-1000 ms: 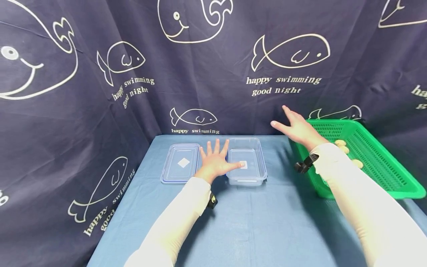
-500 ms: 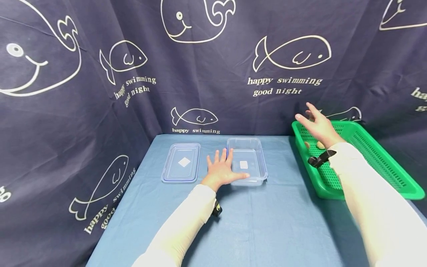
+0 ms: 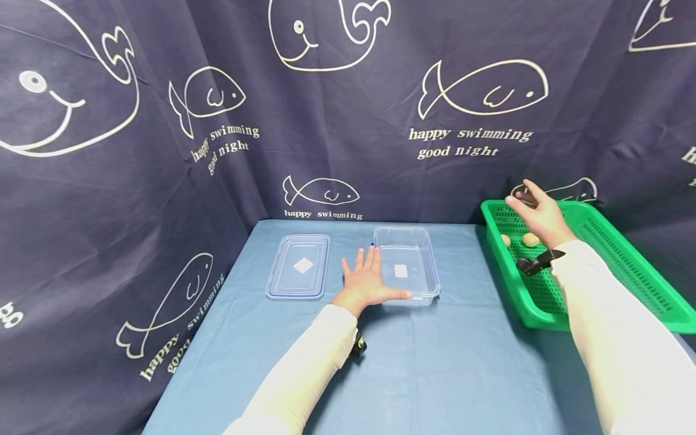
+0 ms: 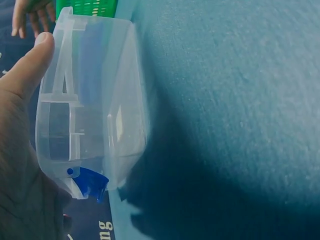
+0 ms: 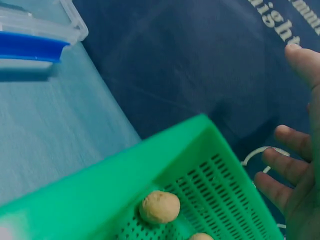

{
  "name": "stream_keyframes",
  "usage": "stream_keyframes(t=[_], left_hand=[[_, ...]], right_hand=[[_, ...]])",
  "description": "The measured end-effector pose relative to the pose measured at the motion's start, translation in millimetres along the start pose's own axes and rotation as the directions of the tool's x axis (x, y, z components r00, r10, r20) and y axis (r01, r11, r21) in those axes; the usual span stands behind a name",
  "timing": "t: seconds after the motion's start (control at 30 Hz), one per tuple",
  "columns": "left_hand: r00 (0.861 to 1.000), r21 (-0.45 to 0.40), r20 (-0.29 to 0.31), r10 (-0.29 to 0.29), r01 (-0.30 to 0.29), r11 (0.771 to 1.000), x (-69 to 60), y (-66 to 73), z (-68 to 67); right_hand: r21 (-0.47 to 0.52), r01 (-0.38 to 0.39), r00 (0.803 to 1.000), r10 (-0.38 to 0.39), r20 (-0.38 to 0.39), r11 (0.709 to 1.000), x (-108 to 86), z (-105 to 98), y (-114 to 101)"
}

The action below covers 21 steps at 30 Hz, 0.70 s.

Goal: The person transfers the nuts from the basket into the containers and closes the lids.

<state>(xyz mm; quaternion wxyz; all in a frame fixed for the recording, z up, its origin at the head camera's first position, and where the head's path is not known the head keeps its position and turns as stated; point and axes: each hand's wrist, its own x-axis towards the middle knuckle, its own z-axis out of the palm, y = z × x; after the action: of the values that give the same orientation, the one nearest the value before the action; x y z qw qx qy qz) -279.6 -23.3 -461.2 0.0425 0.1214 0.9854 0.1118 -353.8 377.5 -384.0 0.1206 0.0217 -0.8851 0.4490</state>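
Note:
A clear lidless plastic container [image 3: 415, 266] with a white label stands on the blue cloth. My left hand [image 3: 363, 285], fingers spread, is at its left side and near corner, with the thumb along the near rim. In the left wrist view the thumb [image 4: 31, 65] overlaps the container's edge; whether it touches, I cannot tell. Above the far left end of the green basket [image 3: 521, 296] hovers my right hand [image 3: 545, 220], its fingers apart and holding nothing. Beneath it lie round tan balls, one of them [image 5: 160, 207] plain in the right wrist view.
Left of the container, a flat clear lid [image 3: 299, 269] with a blue seal lies on the blue tablecloth [image 3: 402, 374]. A dark curtain [image 3: 337, 133] printed with fish hangs behind and to the left. The basket's raised walls border the right side.
My right hand has moved right, from beside the basket to above its far left end. My left hand has shifted slightly right and nearer me along the container. The view has shifted slightly.

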Motion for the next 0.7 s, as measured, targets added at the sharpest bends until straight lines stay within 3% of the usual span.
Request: stream_keyframes(t=[0.23, 0.7], left_hand=[[1.000, -0.009, -0.005, 0.000, 0.000, 1.000, 0.5, 2.1, -0.4], [1.000, -0.017, -0.023, 0.008, -0.008, 1.000, 1.5, 2.5, 1.3]], right_hand=[[-0.033, 0.005, 1.000, -0.006, -0.006, 0.999, 1.3, -4, 22], [-0.006, -0.021, 0.997, 0.021, 0.076, 1.000, -2.4, 1, 62]])
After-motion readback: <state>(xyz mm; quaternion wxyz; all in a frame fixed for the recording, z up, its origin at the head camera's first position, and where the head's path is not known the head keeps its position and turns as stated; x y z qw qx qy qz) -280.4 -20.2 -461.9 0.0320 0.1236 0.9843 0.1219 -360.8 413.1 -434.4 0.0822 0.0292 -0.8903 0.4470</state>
